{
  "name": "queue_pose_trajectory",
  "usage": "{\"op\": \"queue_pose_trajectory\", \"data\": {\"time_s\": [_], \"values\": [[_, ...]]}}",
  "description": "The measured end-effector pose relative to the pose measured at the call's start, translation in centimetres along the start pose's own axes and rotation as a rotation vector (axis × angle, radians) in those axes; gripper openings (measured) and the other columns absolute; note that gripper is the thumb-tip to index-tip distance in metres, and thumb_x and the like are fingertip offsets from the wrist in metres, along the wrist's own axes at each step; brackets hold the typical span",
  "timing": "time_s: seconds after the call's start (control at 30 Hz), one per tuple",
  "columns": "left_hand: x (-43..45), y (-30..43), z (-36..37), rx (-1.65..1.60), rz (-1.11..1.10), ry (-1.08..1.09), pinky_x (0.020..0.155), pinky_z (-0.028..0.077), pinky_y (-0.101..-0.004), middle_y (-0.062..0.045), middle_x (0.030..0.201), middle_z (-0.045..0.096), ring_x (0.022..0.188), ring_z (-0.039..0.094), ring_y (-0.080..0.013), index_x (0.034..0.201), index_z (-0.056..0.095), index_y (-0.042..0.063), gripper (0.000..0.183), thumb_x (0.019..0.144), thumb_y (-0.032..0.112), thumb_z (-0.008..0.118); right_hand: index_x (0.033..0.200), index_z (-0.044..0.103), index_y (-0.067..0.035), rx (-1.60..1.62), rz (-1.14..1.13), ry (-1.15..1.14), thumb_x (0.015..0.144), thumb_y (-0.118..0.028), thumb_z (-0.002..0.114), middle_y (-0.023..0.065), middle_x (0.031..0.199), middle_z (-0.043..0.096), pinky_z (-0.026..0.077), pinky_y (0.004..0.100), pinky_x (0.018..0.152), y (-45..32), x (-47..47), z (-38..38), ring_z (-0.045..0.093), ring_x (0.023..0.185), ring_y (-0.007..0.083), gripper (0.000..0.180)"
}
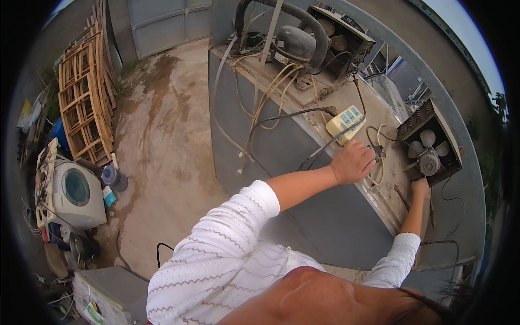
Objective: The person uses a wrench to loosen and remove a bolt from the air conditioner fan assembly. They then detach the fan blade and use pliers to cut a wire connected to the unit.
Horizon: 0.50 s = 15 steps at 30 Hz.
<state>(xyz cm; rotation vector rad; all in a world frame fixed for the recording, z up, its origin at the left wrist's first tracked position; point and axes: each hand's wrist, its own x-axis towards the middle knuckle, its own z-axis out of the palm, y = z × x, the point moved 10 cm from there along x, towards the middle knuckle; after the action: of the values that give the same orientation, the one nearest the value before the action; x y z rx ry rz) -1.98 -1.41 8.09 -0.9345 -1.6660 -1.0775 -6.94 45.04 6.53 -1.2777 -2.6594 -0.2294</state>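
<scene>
My left hand (352, 163) is curled over the near edge of the worktop (325, 97), just below a cream power strip (346, 123). Its fingers close on a small dark object (371, 152) that they mostly cover. A black cable crosses the strip's sockets, and thin wires lie beside my knuckles. Farther right, my right hand (420, 187) touches the lower edge of a condenser unit (440, 156) with a metal fan and motor (429, 161). Its fingers are largely hidden by the housing. A thin dark tool (402, 198) lies near my right wrist.
A refrigeration compressor (295, 42) stands at the worktop's back, beside another condenser unit (341, 40). Loose cables (270, 95) hang over the front edge. On the floor to the left are a washing machine (77, 191), a water bottle (114, 177) and stacked wooden frames (85, 97).
</scene>
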Motion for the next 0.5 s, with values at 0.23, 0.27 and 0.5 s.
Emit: {"op": "queue_pose_trajectory", "data": {"time_s": [0.23,0.27,0.5], "values": [[-0.1,-0.2,-0.6,-0.002,-0.009,0.039,0.076,0.041,-0.0381,-0.007,0.076,0.052,0.076,0.054,-0.0254,0.087,0.052,0.008,0.012,0.087,0.017,0.061,0.113,0.068,-0.015,0.056,-0.207,0.073,0.084,-0.028,0.066,0.0146,0.119,0.067,0.044,0.0557,0.095,-1.8,-2.6,-2.1,0.062,0.112,0.0363,0.032],[0.0,-0.1,-0.7,0.001,-0.007,0.045,0.076,0.041,-0.0381,-0.007,0.076,0.052,0.076,0.054,-0.0255,0.087,0.052,0.008,0.012,0.087,0.017,0.061,0.113,0.069,-0.016,0.052,-0.199,0.097,0.084,-0.028,0.065,0.015,0.117,0.067,0.046,0.0559,0.093,-1.4,-2.3,-1.9,0.063,0.109,0.0377,0.031],[-0.3,-0.5,-0.2,-0.003,-0.03,0.028,0.078,0.04,-0.0397,-0.008,0.075,0.051,0.077,0.053,-0.0265,0.087,0.05,0.008,0.014,0.087,0.018,0.059,0.113,0.067,-0.009,0.164,-0.146,0.136,0.081,-0.031,0.069,0.0176,0.114,0.068,0.049,0.0539,0.089,-0.7,0.5,-0.6,0.063,0.108,0.039,0.039]]}}
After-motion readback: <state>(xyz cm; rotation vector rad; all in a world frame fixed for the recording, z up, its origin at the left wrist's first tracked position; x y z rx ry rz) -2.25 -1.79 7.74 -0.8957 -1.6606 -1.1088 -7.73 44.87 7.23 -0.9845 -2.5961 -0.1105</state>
